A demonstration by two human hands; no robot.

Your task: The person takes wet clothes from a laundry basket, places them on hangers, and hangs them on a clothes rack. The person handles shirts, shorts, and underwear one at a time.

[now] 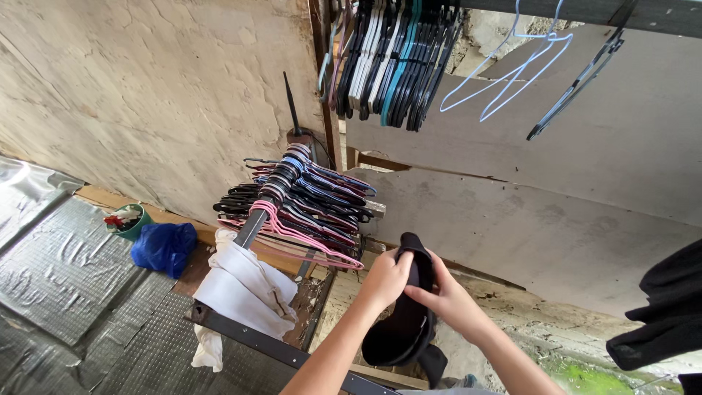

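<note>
I see my left hand [385, 278] and right hand [441, 295] clamped together on a black fabric garment [404, 329]; loosened grip risks dropping it onto the dirty concrete floor [541, 340].

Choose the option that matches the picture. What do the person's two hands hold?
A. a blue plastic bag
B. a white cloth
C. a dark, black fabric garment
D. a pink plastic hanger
C: the left hand and right hand both grip the dark, black fabric garment, while the pink plastic hanger, blue plastic bag and white cloth lie untouched.
</note>
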